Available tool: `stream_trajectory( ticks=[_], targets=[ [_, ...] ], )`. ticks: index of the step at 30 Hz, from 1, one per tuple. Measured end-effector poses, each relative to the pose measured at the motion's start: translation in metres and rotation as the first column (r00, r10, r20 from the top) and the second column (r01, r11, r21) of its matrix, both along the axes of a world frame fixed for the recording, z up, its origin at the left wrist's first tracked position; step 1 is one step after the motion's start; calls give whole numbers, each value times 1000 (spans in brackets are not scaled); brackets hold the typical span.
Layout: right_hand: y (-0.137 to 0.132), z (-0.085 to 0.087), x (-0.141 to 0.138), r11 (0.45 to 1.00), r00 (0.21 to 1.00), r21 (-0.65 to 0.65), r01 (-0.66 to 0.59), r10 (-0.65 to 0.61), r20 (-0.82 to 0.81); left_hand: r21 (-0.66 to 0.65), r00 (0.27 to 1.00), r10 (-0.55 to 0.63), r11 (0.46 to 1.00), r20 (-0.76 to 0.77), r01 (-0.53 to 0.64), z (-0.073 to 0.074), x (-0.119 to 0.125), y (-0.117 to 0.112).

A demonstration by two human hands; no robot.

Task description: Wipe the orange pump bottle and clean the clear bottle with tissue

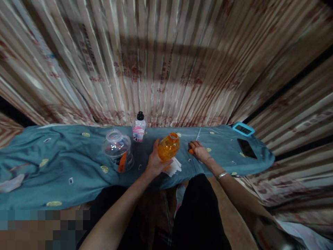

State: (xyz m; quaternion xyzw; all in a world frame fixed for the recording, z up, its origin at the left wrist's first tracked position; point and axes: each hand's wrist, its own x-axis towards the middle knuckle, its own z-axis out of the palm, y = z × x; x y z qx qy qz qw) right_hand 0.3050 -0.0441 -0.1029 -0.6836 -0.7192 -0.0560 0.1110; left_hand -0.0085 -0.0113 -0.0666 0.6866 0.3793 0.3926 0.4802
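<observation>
Gripping the orange jar (169,147) in the clenched left hand (155,164), tilted, with a bare mouth turned far, just above a white tissue (174,168) on the cloth-covered bench (65,173). Resting the right hand (199,151) flat and unclenched just right of it, fingertips touching a small orange piece (191,151), probably the cap: off already, not yet back on. Lying left, a clear jar (117,147); standing far, a black-capped bottle (139,128); far right, a phone (246,148) and a blue clock (243,129).

Dim, warm light; curtain streaked with motion blur, edges bowed by fisheye, lower-left corner pixelated.
</observation>
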Motion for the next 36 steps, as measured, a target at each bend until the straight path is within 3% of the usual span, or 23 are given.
stream_trajectory(
  ticks=[3, 6, 9, 12, 16, 17, 20, 25, 31, 36],
  targets=[
    [-12, 19, -9, 993, 997, 114, -19, 27, -70, 2, 1000, -5, 1000, 11, 4, 1, 0, -1],
    [-36, 56, -21, 957, 984, 291, -7, 59, -170, 30, 999, -2, 1000, 37, 1, 1, 1, -2],
    [-71, 111, -38, 877, 954, 478, 55, 95, -285, 35, 999, 8, 999, 44, -9, 0, 1, -2],
    [-109, 166, -62, 763, 893, 611, 210, 104, -437, 11, 999, 17, 1000, 35, -17, 0, 2, -2],
    [-149, 215, -95, 654, 733, 674, 343, 262, -627, 7, 998, 23, 1000, 65, -24, 1, 3, -2],
    [-156, 222, -100, 665, 584, 628, 405, 340, -737, 7, 997, 26, 1000, 71, -27, 1, 3, -2],
    [-171, 234, -110, 647, 446, 569, 508, 368, -816, -6, 998, 31, 999, 61, -31, 0, 4, -2],
    [-178, 240, -109, 605, 443, 547, 579, 329, -834, -5, 999, 25, 1000, 40, -25, 0, 4, 0],
    [-168, 242, -106, 705, 428, 533, 468, 347, -835, 2, 999, 38, 999, 2, -38, 4, 5, -1],
    [-142, 261, -103, 729, 521, 598, 333, 386, -761, 15, 999, 40, 999, 36, -40, 6, 4, -3]
  ],
)
